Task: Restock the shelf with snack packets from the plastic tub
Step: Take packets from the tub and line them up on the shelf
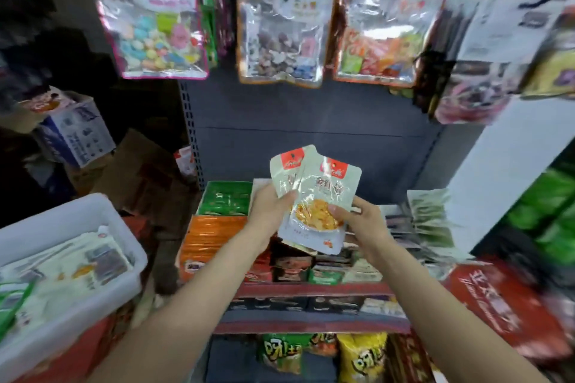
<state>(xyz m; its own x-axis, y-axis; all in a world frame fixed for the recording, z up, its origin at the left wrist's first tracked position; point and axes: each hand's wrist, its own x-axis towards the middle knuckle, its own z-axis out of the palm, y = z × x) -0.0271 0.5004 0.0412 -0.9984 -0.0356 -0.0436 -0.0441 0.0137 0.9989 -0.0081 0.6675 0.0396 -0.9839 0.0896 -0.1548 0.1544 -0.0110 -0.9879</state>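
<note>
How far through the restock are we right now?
Midway. Done: shelf rows already hold packets. In hand: left hand and right hand grip two grey snack packets above the shelf. Left: the white plastic tub still holds more packets.

Two silver snack packets with red tops sit in the middle, one behind the other, over the red-edged metal shelf. The left hand holds them on the left side, and the right hand holds them on the right side. The white plastic tub is far to the left, with more packets lying in it. Rows of small packets stand on the shelf under the hands. Three big clear bags hang up high, side by side, above the shelf. A white cardboard box sits behind the tub.
</note>
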